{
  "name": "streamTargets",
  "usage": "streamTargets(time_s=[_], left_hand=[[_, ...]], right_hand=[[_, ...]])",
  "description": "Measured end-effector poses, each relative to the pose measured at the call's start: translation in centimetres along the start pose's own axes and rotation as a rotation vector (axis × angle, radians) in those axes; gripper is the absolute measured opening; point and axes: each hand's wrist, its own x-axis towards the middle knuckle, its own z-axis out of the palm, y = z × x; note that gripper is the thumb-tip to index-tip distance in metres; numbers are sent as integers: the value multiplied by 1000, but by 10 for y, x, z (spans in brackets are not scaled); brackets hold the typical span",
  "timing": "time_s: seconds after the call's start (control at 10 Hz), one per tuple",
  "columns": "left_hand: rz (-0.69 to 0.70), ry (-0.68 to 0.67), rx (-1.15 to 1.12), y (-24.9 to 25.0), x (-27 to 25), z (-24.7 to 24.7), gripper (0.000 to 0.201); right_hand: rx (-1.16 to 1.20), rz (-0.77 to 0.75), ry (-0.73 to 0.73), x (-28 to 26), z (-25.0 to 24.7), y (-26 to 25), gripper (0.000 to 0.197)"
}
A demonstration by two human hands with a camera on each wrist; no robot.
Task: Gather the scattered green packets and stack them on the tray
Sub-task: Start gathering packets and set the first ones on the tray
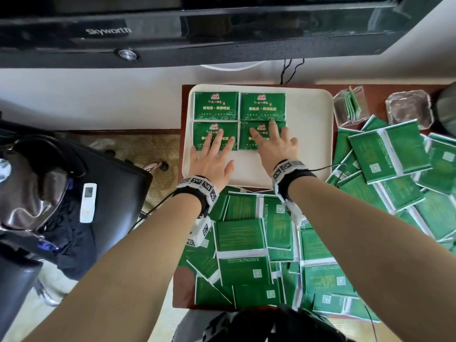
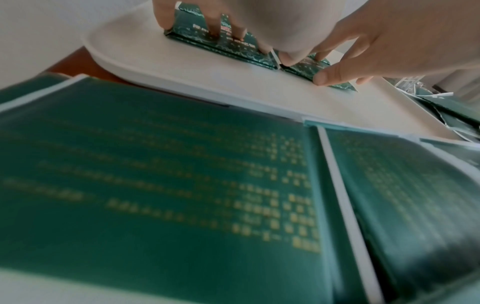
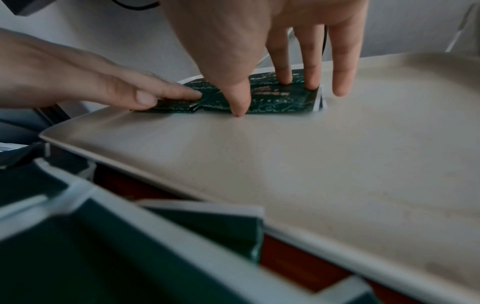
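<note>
Packets on tray: four (two-by-two)

Tray sits at table's far edge, four packets in a 2x2 block on its left half. Loose packets piled before and right of tray. Clear holder just right of tray.

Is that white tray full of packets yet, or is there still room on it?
Not full. Four green packets fill the left part of the tray; its right part and near strip are bare.
</note>
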Motion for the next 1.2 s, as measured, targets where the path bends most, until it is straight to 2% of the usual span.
streamTargets(time_s=[0.3, 0.4, 0.5, 0.6, 0.7, 0.8, 1.0, 1.2], left_hand=[[-3, -21, 31, 4, -8, -10, 63], [-7, -25, 32, 12, -21, -23, 63], [30, 1, 12, 30, -37, -38, 60], [81, 33, 25, 57, -60, -45, 55], [100, -8, 24, 85, -87, -42, 47], [122, -80, 15, 109, -115, -36, 36], [129, -213, 14, 154, -160, -33, 27], [246, -245, 57, 215, -203, -7, 24]], right_hand=[[11, -16, -1, -12, -11, 4, 72], [139, -61, 18, -28, -24, 9, 69], [278, -87, -3, -51, -38, 21, 50], [347, -63, -50, -78, -43, 40, 35], [293, -59, -101, -111, -40, 64, 33], [208, -56, -97, -148, -31, 85, 32], [216, 73, -116, -227, -3, 119, 22], [289, 200, -125, -315, 46, 159, 29]])
